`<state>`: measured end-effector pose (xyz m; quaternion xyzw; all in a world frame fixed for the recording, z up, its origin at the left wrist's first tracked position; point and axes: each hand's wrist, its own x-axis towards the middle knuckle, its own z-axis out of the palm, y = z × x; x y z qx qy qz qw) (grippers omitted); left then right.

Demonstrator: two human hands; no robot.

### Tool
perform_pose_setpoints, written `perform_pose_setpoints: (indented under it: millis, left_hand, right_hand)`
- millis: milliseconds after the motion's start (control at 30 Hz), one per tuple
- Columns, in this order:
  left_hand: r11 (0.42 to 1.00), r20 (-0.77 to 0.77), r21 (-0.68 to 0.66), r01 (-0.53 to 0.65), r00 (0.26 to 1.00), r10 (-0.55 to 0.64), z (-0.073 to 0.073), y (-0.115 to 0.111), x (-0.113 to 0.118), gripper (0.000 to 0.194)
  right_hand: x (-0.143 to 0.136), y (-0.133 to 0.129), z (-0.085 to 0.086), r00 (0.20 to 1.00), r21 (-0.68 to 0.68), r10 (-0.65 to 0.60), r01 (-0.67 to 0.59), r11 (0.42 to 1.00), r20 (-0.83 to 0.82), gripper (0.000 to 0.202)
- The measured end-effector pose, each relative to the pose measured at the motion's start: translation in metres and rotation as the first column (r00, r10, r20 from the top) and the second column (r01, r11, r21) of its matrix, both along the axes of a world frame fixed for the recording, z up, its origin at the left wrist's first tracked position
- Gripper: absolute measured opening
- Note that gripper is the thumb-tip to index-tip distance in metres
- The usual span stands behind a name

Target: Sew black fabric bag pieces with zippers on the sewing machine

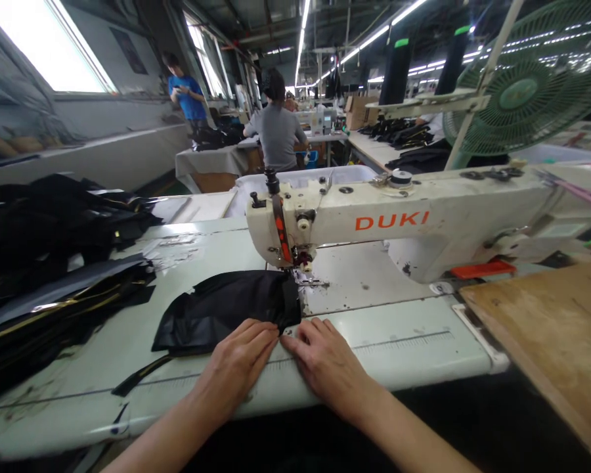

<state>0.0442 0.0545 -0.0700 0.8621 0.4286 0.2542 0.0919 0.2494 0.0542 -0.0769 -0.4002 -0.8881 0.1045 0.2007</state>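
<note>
A black fabric piece lies on the pale green sewing table, its right end under the needle area of the white sewing machine. My left hand is at the fabric's lower right edge, fingers closed together on it. Just to its right, my right hand has its fingers bent and pressed together at the fabric's near corner. The fingertips of both hands nearly meet. From the fabric's lower left side a narrow black strip runs out over the table.
Piles of black fabric cover the left side. A wooden board lies at the right, with a green fan behind the machine. Ahead are a seated person and a standing person in blue.
</note>
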Motion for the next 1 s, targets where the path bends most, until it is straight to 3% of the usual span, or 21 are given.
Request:
perform_pose_setpoints:
  millis: [67,133,200,367,633,1000]
  left_hand:
    - [1.0,-0.025,-0.005,0.008,1.0,-0.008,0.001,0.001,0.0,0.023]
    - [1.0,-0.035,-0.005,0.006,0.999,-0.006,0.002,0.001,0.001,0.025]
    - [1.0,-0.027,-0.005,-0.005,1.0,0.005,0.004,0.002,0.002,0.027]
    - [0.998,-0.006,-0.04,-0.048,0.999,0.047,0.007,0.004,0.001,0.026]
    - [0.968,-0.01,-0.131,-0.215,0.976,0.216,0.007,0.007,-0.001,0.01]
    - [0.978,-0.004,-0.184,-0.094,0.996,0.095,0.007,0.007,-0.007,0.019]
  right_hand:
    - [0.005,0.003,0.003,0.989,-0.148,-0.128,0.116,0.982,-0.075,0.018]
    - [0.01,0.011,0.008,0.958,-0.278,-0.276,0.246,0.929,-0.074,0.019]
    - [0.012,0.022,0.013,0.937,-0.327,-0.349,0.322,0.888,-0.026,0.021]
    - [0.002,0.047,0.018,0.93,-0.338,-0.357,0.364,0.868,0.086,0.022]
    - [-0.012,0.065,0.024,0.912,-0.375,-0.338,0.404,0.834,0.231,0.026]
    - [-0.018,0.056,0.023,0.905,-0.271,-0.314,0.391,0.88,0.285,0.031]
